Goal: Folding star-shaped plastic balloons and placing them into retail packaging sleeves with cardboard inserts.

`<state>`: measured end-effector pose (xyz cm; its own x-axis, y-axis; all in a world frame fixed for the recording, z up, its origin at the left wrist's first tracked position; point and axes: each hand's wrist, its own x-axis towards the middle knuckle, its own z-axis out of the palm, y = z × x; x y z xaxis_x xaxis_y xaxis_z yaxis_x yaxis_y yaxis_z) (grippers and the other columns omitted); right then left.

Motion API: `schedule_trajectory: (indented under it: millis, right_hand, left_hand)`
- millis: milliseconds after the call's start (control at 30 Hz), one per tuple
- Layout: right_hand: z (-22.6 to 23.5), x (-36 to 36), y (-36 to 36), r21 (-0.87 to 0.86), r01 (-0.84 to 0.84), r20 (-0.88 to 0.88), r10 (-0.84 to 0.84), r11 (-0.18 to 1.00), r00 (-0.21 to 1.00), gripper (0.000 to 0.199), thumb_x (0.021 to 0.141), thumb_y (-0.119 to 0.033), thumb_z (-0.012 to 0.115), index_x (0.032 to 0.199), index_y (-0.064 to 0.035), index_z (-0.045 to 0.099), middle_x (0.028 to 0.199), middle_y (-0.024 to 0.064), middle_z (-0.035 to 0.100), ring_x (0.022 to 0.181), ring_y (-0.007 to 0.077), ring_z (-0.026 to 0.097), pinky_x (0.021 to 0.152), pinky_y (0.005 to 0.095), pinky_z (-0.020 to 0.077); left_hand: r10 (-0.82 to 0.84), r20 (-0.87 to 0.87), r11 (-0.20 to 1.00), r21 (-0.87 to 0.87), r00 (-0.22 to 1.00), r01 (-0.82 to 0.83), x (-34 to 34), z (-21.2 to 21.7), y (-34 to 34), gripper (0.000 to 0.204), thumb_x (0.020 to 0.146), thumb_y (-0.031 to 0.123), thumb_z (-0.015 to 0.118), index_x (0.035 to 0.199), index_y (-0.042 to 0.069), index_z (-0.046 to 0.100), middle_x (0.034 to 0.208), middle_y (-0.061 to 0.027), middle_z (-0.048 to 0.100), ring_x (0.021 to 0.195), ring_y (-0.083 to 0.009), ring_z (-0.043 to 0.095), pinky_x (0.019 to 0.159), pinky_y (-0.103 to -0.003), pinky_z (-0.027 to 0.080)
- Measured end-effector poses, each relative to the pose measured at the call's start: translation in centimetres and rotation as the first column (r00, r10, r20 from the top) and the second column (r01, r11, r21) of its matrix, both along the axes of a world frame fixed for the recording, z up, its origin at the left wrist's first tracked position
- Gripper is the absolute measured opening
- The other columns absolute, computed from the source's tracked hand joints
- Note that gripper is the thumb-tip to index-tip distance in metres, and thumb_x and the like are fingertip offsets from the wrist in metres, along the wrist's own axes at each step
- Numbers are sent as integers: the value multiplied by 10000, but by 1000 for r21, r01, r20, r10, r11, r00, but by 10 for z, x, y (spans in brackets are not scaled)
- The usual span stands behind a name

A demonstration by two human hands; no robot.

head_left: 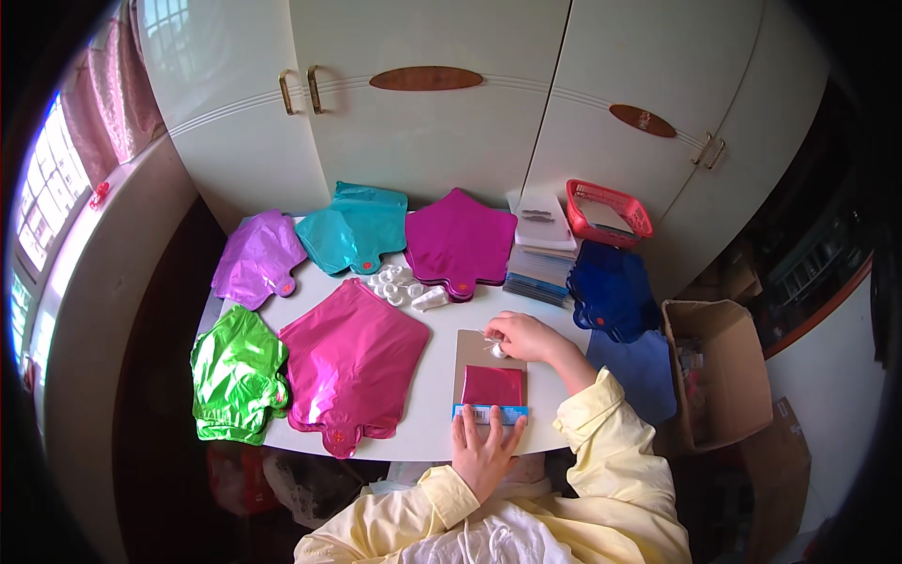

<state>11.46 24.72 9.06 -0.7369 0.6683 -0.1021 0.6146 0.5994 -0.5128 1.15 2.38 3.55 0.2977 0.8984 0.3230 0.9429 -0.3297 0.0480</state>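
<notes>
Left hand (483, 453) lies spread on the card (471, 352); right hand (517, 336) pinches a small white piece (497, 352), seemingly placing it beyond the pink foil (492, 386); next probably asks gentle release.

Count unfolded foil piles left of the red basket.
5: green pile front left, lavender pile behind it, teal pile and purple pile at back, pink pile beside green. More may hide.

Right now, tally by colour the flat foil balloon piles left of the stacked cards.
Lilac balloon pile: 1
Teal balloon pile: 1
Magenta balloon pile: 1
Pink balloon pile: 1
Green balloon pile: 1
Total: 5
</notes>
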Motion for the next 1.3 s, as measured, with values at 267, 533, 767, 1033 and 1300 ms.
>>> schedule_trajectory:
  millis: [267, 533, 767, 1033, 1300]
  right_hand:
    - [3, 7, -36, 20, 280, 113, -281, 960, 953, 181, 794, -78, 544, 963, -25, 502, 958, 188, 600, 954, 385, 582, 836, 449, 466]
    - [-1, 11, -40, -138, 479, -55, -490, 867, 870, 450, 704, -154, 741, 1045, -24, 478, 1001, 190, 583, 935, 343, 592, 827, 401, 477]
    - [-27, 14, -21, -113, 286, -101, -298, 951, 949, 514, 672, -193, 808, 1094, -44, 554, 1020, 140, 551, 964, 267, 566, 844, 346, 469]
    - [-2, 9, -17, -415, 70, -32, -92, 907, 995, 234, 729, -162, 748, 900, -35, 652, 904, 85, 609, 818, 185, 599, 747, 295, 489]
    - [-15, 10, -22, -170, 208, -126, -230, 963, 965, 250, 722, -121, 742, 921, -18, 631, 903, 100, 611, 792, 183, 599, 724, 299, 494]
  left_hand:
    - [-1, 8, 1000, 6, 1000, 1, 0, -4, 0, 805, 692, 508, 701, 1395, 268, 393, 1350, -202, 401, 1206, -587, 325, 938, -677, 322]
    - [-1, 11, 1000, -4, 1000, 1, 0, -4, 0, 810, 691, 506, 703, 1399, 269, 387, 1354, -209, 395, 1209, -588, 320, 939, -677, 319]
    - [-2, 16, 1000, 0, 1000, 2, 0, -4, 0, 821, 683, 507, 709, 1399, 272, 385, 1356, -205, 393, 1207, -584, 325, 939, -673, 321]
    - [-3, 11, 1000, -9, 1000, 3, -1, -4, 0, 842, 677, 512, 711, 1408, 273, 369, 1358, -206, 388, 1198, -583, 334, 933, -673, 327]
    - [-5, 10, 1000, 4, 1000, 5, 0, -3, 0, 840, 683, 512, 707, 1410, 267, 366, 1356, -212, 384, 1192, -586, 336, 931, -675, 330]
